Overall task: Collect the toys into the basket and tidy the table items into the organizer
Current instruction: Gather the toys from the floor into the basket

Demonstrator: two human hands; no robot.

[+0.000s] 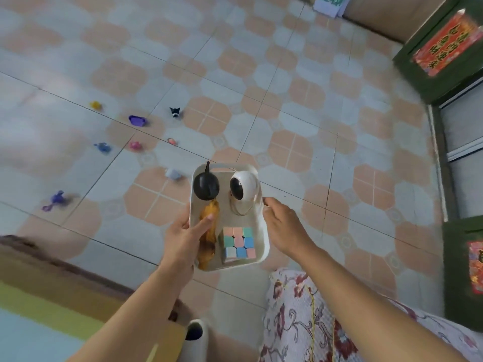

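Both hands carry a white tray-like organizer (264,246) above the tiled floor. My left hand (183,236) grips its left rim, thumb lying over an orange-brown toy (207,239) inside. My right hand (282,228) grips the right rim. In the organizer also sit a black round object (206,186), a white round camera (244,188) and a pastel puzzle cube (238,244). Several small toys lie scattered on the floor at the left: a yellow one (95,105), a purple one (137,120), a black-and-white figure (175,112), a blue one (102,147), a pink one (135,145).
More small toys lie on the floor: an orange one (171,141), a pale blue one (173,174), a purple one (55,199). A wooden table edge (52,278) is at lower left, floral fabric (313,322) at lower right, green doors (444,74) at right.
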